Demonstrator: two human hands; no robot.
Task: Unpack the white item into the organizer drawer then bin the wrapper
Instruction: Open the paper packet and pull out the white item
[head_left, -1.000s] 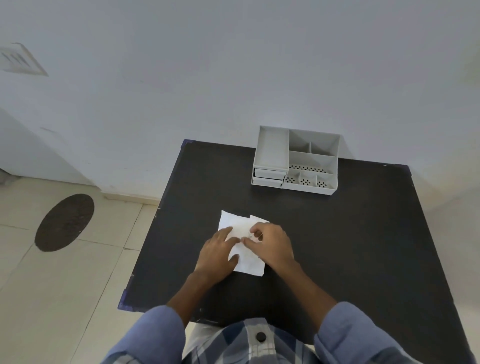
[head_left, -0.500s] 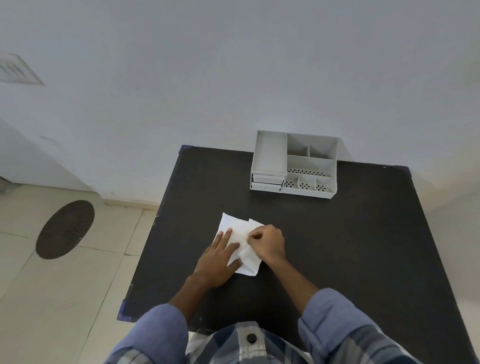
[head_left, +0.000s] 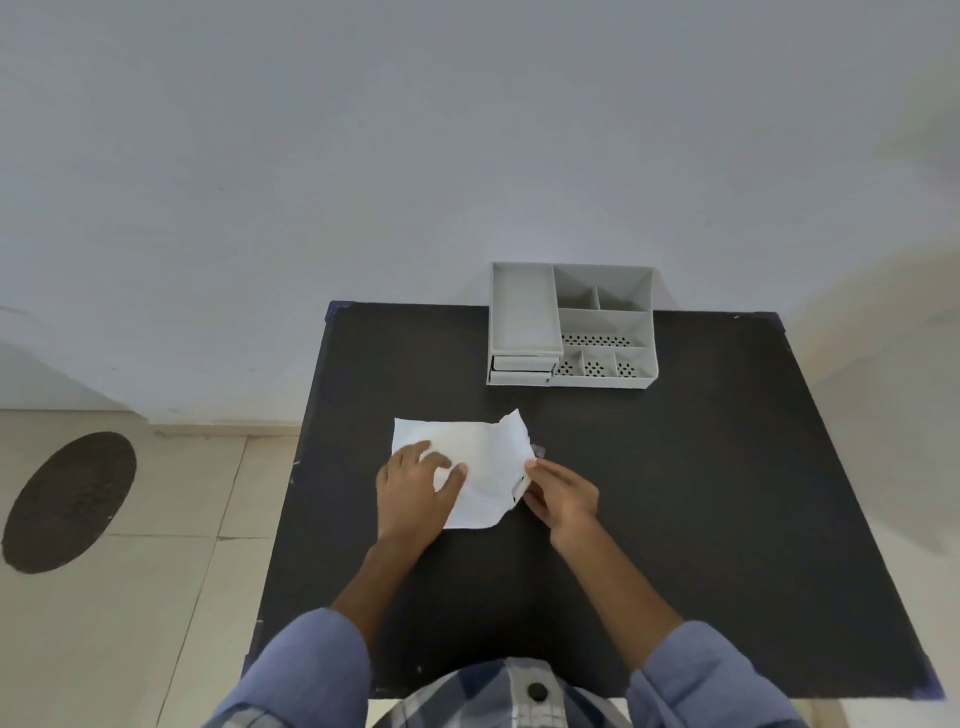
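A white wrapped item (head_left: 480, 462) lies flat in the middle of the black table (head_left: 675, 493). My left hand (head_left: 415, 488) rests palm down on its left half, fingers spread. My right hand (head_left: 561, 493) pinches the wrapper's right edge, where a thin clear strip sticks up. The wrapper's right end is lifted and curled. The grey organizer (head_left: 571, 327) stands at the table's far edge against the wall; its two small drawers (head_left: 522, 366) at the lower left look pushed in.
A dark oval mat (head_left: 67, 501) lies on the tiled floor to the left. The white wall rises directly behind the table. The table's left edge drops to the floor just left of my left hand. No bin is in view.
The right hand has moved from the wrapper's middle to its right edge, pulling that end open and wider. The left hand stays pressed on the left half.
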